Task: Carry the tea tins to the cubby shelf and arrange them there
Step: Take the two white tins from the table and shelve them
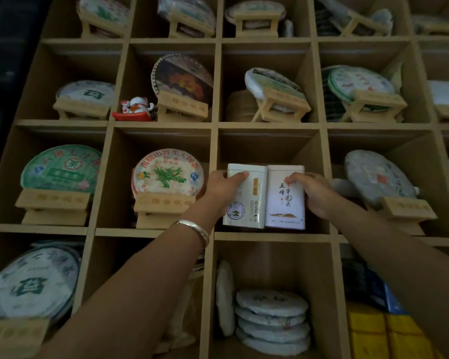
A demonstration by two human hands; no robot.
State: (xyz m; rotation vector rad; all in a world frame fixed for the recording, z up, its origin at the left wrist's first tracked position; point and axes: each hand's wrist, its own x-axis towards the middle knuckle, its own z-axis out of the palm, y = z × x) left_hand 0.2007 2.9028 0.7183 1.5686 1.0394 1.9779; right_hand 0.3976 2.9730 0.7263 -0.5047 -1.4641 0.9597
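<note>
Two white tea tins stand upright side by side, touching, in the middle cubby of the wooden cubby shelf (214, 151). The left tea tin (246, 203) has a green round seal; the right tea tin (285, 200) bears black characters and a brown hill drawing. My left hand (222, 189), with a silver bangle on the wrist, grips the left tin's outer edge, thumb across its front. My right hand (315, 191) grips the right tin's outer edge. Both tins rest at the cubby's front lip.
Neighbouring cubbies hold round wrapped tea cakes on wooden stands (166, 203). A white-and-red lucky cat figure (135, 108) sits one row up, left. Below the tins lies a stack of wrapped cakes (272, 322). Yellow boxes (373, 332) fill the lower right cubby.
</note>
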